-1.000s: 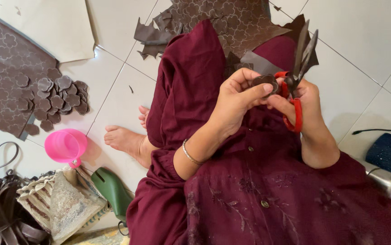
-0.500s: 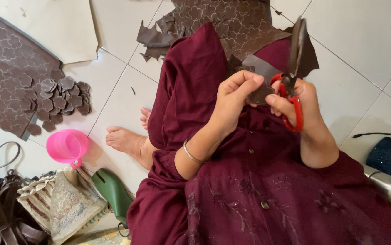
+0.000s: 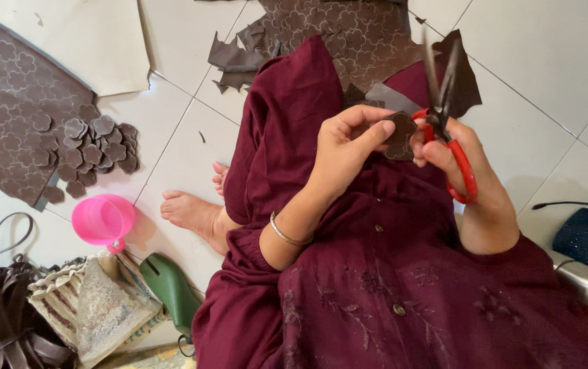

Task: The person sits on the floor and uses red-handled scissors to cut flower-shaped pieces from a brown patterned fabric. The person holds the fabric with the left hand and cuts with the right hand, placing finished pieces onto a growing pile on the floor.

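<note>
Lying at the left edge of the tiled floor [image 3: 560, 82], a patterned brown sheet [image 3: 14, 102] is seen with a heap of cut flower shapes [image 3: 96, 147] beside it, and a pink cup [image 3: 103, 220] is set just below them, near a bare foot [image 3: 191, 213]. Toward the middle, over the lap, a small brown flower piece [image 3: 399, 130] is pinched in the left hand [image 3: 345, 147], thumb and fingers clamped together on it. Just to its right, red-handled scissors [image 3: 444, 116] are held in the right hand [image 3: 461, 164], whose fingers are closed through the handles, while the blades are parted and pointed upward, touching the piece's edge. The step in hand is judged to be the trimming of this shape's outline. The next move appears to call for the blades to be closed along the scalloped edge while the piece is turned by the left hand, with the fingertips kept clear. A metal flask [image 3: 587, 283] is seen at the lower right.
</note>
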